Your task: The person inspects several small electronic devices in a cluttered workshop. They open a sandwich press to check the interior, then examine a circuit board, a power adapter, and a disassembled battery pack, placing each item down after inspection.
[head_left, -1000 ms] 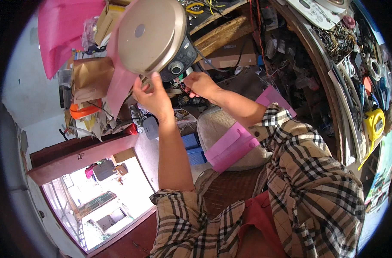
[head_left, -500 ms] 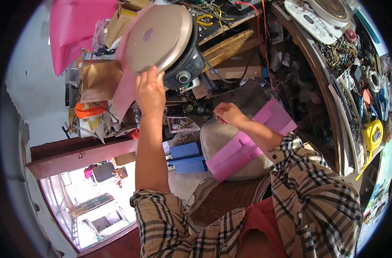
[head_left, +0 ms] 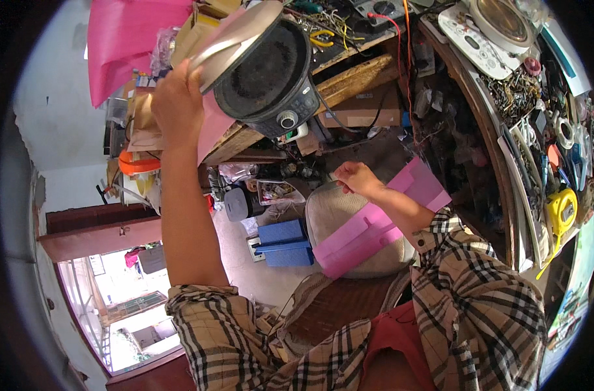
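My left hand grips the near rim of a beige round lid, its fingers closed on the edge. The lid is tilted up to the left of a dark round electric cooker, whose black flat inside shows. A silver knob sits on the cooker's front panel, and the cooker stands near the bench edge. Lower and to the right, my right hand hovers above a beige chair seat with its fingers curled together. Whatever it may hold is too small to make out.
A pink plastic sheet lies across the chair seat. Blue boxes are on the floor to its left. Yellow-handled pliers and loose wires lie right of the cooker. A yellow tape measure rests on the cluttered right-hand bench.
My left hand has swung the lid up and left, off the cooker's top, uncovering the black inside. My right hand has shifted slightly right and stays curled.
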Tool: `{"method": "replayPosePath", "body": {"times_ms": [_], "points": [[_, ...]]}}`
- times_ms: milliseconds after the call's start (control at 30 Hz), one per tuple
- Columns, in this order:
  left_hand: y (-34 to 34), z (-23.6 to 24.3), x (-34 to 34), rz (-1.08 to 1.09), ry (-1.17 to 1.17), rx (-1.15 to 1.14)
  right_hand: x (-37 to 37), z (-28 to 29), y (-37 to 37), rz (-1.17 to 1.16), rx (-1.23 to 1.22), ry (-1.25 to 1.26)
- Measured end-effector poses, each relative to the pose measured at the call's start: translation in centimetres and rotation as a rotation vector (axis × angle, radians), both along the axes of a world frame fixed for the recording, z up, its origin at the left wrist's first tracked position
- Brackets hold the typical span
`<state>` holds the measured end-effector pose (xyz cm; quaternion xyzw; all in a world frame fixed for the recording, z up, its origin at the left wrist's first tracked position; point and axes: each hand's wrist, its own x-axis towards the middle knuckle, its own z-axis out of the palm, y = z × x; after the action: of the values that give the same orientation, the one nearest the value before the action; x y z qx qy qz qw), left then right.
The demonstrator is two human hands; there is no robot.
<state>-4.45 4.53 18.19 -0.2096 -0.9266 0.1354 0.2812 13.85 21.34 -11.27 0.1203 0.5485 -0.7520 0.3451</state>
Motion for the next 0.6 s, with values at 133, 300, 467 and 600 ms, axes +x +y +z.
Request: {"method": "replayPosePath", "body": {"times_ms": [133,300,467,600], "points": [[0.00,1.17,-0.83,0.021,-0.011,-0.016,0.27,-0.06,-0.17,0.001,-0.005,0.010],[0.73,1.30,-0.54,0.040,-0.020,-0.008,0.28,-0.29,-0.20,-0.011,-0.045,0.009],[0.24,0.97,-0.55,0.054,-0.050,-0.040,0.21,-0.51,-0.36,0.003,-0.019,0.035],[0.22,0.68,-0.18,0.042,-0.048,-0.039,0.25,0.25,-0.15,-0.010,-0.013,0.025]]}}
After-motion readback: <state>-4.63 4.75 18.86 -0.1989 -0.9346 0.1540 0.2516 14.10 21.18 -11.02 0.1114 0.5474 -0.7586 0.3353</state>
